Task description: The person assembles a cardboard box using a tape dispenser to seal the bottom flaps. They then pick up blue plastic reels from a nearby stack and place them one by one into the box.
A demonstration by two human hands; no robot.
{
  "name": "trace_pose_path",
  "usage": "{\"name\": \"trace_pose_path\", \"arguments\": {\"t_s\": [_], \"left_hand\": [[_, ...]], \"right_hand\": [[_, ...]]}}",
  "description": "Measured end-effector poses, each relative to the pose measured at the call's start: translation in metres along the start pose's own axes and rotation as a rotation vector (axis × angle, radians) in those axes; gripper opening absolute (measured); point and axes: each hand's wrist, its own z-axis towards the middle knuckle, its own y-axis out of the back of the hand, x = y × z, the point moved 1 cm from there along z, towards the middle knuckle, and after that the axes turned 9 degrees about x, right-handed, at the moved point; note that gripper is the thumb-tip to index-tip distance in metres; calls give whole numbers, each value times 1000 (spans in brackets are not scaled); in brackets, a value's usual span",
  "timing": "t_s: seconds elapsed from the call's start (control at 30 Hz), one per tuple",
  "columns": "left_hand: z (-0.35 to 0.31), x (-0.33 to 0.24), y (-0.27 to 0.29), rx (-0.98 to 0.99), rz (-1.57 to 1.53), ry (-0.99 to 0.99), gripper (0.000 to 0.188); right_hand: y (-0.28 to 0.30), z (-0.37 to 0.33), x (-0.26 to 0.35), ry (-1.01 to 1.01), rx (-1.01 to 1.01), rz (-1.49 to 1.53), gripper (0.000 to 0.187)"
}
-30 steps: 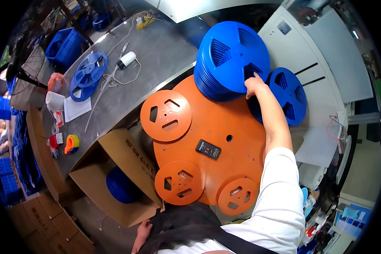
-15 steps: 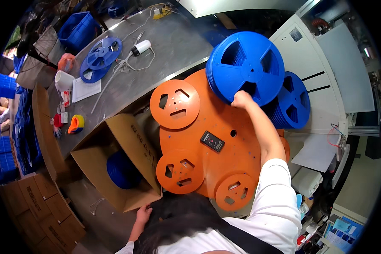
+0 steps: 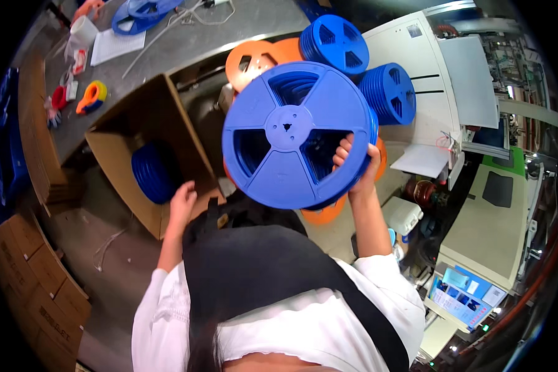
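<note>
A stack of blue plastic reels (image 3: 282,177) with wedge-shaped cutouts hangs in front of my chest. My right hand (image 3: 361,162) grips its right side, the fingers reaching through a cutout and round the rim. Nothing is in my left hand (image 3: 184,201), its fingers loosely bent and apart beside the near edge of an open cardboard box (image 3: 189,133). Inside that box more blue reels (image 3: 150,173) stand on edge. Beyond the held stack, the orange rack (image 3: 249,60) with round discs is mostly covered.
Two further stacks of blue reels, one upper (image 3: 336,44) and one lower (image 3: 387,93), rest at the far right beside a white cabinet (image 3: 409,49). A grey table (image 3: 167,49) at the far left bears tape rolls (image 3: 92,97) and papers. Stacked cartons (image 3: 34,285) stand at lower left.
My right hand has lifted a reel stack off the orange rack and brought it nearer and leftward. My left hand has risen along the box's near edge. The view has shifted.
</note>
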Motion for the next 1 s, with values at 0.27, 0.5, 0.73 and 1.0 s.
{"name": "trace_pose_path", "arguments": {"t_s": [0.27,0.5,0.73,1.0], "left_hand": [[-45,-123,84,-235,309,-619,56],[-53,-175,58,-104,274,-834,37],[-34,-220,6,3,224,-1021,22],[-40,-200,-10,-312,324,-622,53]], "right_hand": [[-40,-79,-117,67,103,61,34],[-47,-99,-121,72,146,50,36],[-54,-121,-120,77,147,8,40],[-37,-160,-122,244,182,57,30]]}}
